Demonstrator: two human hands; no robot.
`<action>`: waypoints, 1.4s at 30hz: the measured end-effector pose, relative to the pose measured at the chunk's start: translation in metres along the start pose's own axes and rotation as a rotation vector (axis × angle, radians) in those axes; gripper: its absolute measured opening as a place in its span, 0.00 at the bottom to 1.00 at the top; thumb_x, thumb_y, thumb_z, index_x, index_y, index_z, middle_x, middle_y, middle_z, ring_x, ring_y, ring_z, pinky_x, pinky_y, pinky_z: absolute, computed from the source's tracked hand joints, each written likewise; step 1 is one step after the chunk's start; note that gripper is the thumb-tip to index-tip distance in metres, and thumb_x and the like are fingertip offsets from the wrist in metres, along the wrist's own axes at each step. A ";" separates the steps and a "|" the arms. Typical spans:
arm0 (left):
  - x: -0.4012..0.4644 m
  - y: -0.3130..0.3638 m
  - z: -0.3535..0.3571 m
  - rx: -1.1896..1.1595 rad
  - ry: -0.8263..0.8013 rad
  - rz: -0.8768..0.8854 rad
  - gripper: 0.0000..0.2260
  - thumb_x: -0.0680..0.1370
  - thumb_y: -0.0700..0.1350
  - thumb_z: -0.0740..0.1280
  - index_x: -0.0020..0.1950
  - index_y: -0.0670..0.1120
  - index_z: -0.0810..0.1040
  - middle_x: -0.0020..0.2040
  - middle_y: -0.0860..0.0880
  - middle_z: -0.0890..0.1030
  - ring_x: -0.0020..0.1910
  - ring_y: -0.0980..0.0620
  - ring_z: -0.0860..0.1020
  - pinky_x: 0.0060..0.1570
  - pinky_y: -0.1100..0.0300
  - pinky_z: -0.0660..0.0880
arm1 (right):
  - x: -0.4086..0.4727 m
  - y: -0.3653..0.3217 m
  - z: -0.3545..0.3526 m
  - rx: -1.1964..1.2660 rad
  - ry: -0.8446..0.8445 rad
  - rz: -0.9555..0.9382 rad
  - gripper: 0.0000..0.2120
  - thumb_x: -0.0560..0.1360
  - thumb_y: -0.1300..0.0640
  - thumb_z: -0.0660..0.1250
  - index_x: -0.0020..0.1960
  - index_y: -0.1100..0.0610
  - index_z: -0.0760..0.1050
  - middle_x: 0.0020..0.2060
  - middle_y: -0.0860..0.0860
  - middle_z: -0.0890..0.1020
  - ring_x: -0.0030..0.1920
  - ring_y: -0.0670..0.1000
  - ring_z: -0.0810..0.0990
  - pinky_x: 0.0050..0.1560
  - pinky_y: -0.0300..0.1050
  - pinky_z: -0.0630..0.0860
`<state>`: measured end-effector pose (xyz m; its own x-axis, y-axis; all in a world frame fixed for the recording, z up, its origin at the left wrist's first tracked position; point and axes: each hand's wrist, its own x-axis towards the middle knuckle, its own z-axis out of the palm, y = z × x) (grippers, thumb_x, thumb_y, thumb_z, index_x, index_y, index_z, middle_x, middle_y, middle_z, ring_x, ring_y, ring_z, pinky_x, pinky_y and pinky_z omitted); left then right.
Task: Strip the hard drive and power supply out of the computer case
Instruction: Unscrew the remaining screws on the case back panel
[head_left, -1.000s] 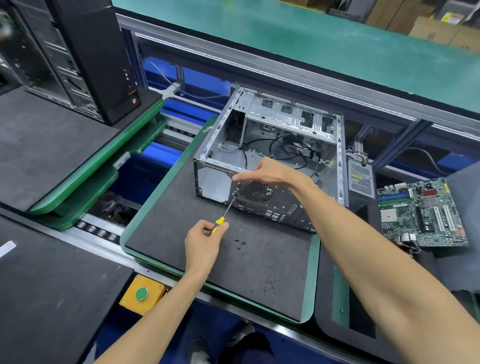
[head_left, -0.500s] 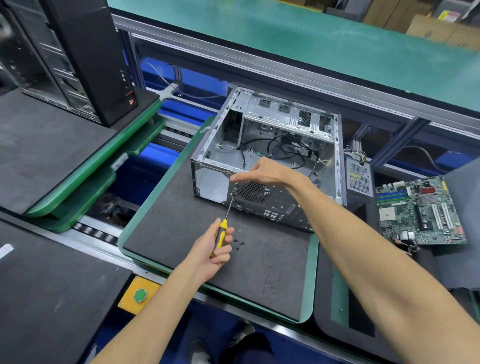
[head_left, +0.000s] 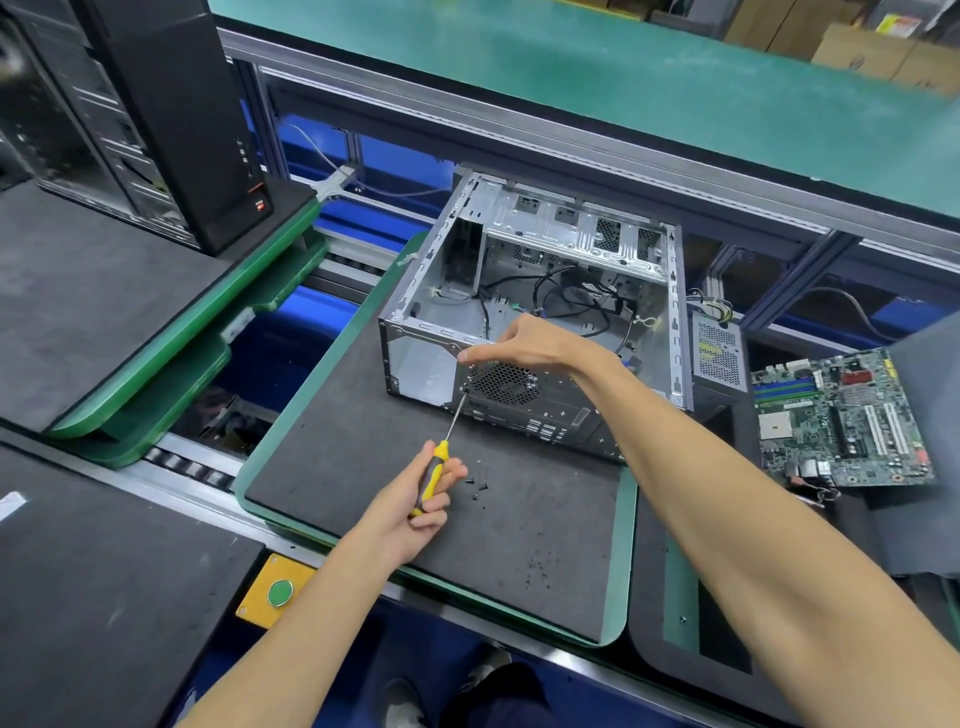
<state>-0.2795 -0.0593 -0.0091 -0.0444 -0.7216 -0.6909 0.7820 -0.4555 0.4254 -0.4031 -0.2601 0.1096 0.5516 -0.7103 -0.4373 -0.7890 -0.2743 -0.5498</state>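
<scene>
Yellow screwdriver gripped in L hand; R hand flat on case rim.

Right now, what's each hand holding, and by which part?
Left hand grips the screwdriver by its yellow handle. Right hand holds nothing; it rests on the computer case rear edge.

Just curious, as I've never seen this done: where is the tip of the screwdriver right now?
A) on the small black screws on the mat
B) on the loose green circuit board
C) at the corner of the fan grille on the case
C: the left hand holds the screwdriver with its tip at the fan grille corner on the case.
</scene>
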 end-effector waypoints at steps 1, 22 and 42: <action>0.000 0.002 0.001 -0.065 -0.050 -0.063 0.14 0.80 0.54 0.66 0.48 0.43 0.79 0.36 0.50 0.81 0.20 0.59 0.61 0.15 0.67 0.54 | 0.000 0.000 0.000 -0.003 0.005 -0.001 0.35 0.68 0.29 0.72 0.27 0.51 0.55 0.22 0.45 0.57 0.23 0.48 0.55 0.33 0.45 0.55; -0.011 0.011 0.012 -0.208 -0.110 -0.139 0.13 0.81 0.51 0.63 0.45 0.42 0.74 0.31 0.51 0.73 0.18 0.59 0.60 0.14 0.68 0.52 | -0.004 0.000 -0.002 -0.002 -0.015 -0.027 0.35 0.69 0.30 0.72 0.27 0.51 0.53 0.22 0.45 0.56 0.23 0.48 0.54 0.32 0.45 0.53; -0.006 0.019 0.016 0.035 0.010 -0.047 0.15 0.85 0.50 0.58 0.45 0.42 0.75 0.27 0.52 0.70 0.19 0.59 0.60 0.16 0.68 0.54 | 0.003 0.003 0.001 0.004 -0.015 -0.038 0.36 0.67 0.29 0.72 0.25 0.50 0.54 0.22 0.45 0.56 0.23 0.48 0.55 0.32 0.45 0.55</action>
<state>-0.2740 -0.0716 0.0124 -0.0743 -0.6936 -0.7165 0.7569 -0.5071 0.4124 -0.4037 -0.2621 0.1060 0.5849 -0.6896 -0.4269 -0.7664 -0.2977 -0.5692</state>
